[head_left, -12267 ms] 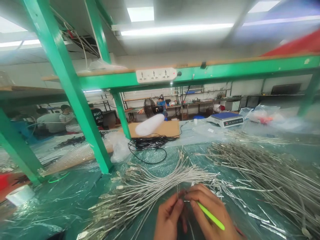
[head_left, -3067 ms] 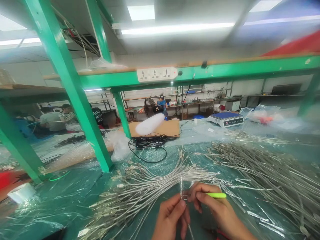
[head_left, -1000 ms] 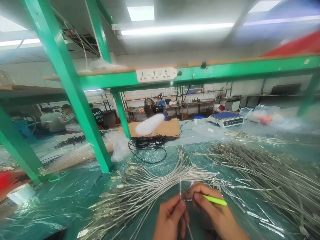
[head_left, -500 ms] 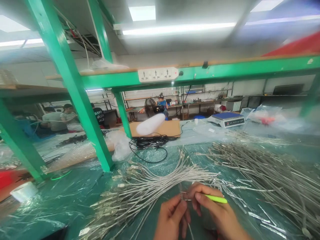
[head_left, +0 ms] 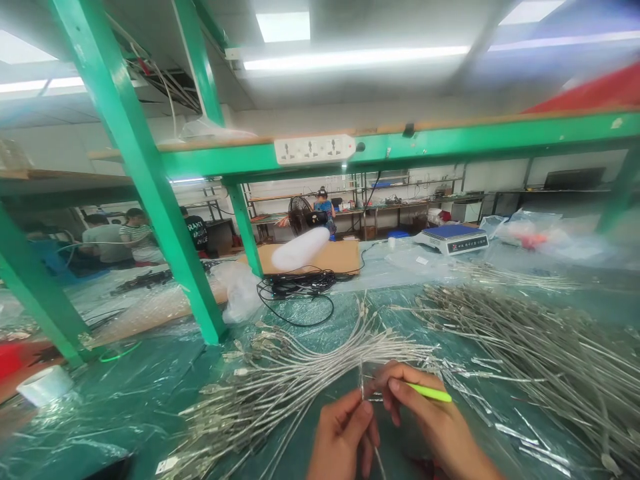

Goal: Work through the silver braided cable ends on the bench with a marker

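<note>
Bottom centre of frame: the left hand (head_left: 343, 437) pinches a thin silver cable (head_left: 361, 379) between thumb and forefinger, its end standing upright above the fingertips. The right hand (head_left: 430, 427) is closed around a slim yellow-green tool (head_left: 429, 393), which lies roughly level and points right; its thumb and forefinger also press together at the cable end, just beside the left fingertips. Whether the tool's tip touches the cable cannot be told.

The cable rises from the near edge of the worked bundle (head_left: 300, 377), which fans out to lower left. A larger heap of like cables (head_left: 540, 347) fills the right side. Both lie on clear plastic sheeting (head_left: 125, 400) over the green bench.

Judgement on the step: the work on the cable end looks fine-scale. Best to keep the pinch close below the tip so the end does not flex, steady both wrists on the bench, and keep the single cable clear of its neighbours.

Writing: the scale (head_left: 455, 239), middle right, carries a dark front panel with white characters, too small to read. A shirt on a person (head_left: 196, 230) at middle left shows white letters, not legible. The white socket strip (head_left: 314, 149) on the green shelf rail (head_left: 500, 137) shows no readable label.
</note>
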### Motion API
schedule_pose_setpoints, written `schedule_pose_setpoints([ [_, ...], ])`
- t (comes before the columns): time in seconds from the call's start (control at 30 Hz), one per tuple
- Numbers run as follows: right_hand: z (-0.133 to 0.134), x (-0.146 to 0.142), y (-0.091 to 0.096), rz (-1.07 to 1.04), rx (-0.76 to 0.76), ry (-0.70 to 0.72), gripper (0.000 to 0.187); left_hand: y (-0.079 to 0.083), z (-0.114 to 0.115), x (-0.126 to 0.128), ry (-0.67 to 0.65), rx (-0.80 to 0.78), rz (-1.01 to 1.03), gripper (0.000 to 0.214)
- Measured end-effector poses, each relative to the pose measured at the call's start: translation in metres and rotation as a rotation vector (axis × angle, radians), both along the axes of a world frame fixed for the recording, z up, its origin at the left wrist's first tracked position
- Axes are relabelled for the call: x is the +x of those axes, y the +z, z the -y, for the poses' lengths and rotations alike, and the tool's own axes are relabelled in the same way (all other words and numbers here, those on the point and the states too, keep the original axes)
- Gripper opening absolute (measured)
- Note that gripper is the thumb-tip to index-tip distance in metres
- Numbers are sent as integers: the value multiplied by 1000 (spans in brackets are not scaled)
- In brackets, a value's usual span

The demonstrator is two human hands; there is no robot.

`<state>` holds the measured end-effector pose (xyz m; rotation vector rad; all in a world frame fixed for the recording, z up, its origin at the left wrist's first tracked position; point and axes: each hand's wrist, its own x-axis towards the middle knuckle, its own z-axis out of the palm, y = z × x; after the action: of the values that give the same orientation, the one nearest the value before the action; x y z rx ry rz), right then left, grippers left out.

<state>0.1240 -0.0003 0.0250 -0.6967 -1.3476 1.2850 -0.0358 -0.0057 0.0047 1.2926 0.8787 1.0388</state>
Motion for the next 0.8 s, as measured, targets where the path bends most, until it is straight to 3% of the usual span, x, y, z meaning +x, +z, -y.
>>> schedule_pose_setpoints([
  [0.2, -1, -7, -8, -209, -145, -2, 18, 5, 0, 1, 20, 6, -6, 40],
  [0.37, 1, -7, -6, -278, -147, 203, 20, 7, 3, 2, 30, 4, -3, 39],
  [0.53, -2, -5, -2, -335, -197, -3, 16, 1, 0, 1, 44, -21, 8, 41],
  [0.7, -3, -4, -1, -335, -197, 155, 18, 0, 0, 1, 37, -7, -9, 43],
  [0.8, -3, -3, -2, -382, -225, 25, 17, 0, 0, 1, 64, -30, 17, 43],
])
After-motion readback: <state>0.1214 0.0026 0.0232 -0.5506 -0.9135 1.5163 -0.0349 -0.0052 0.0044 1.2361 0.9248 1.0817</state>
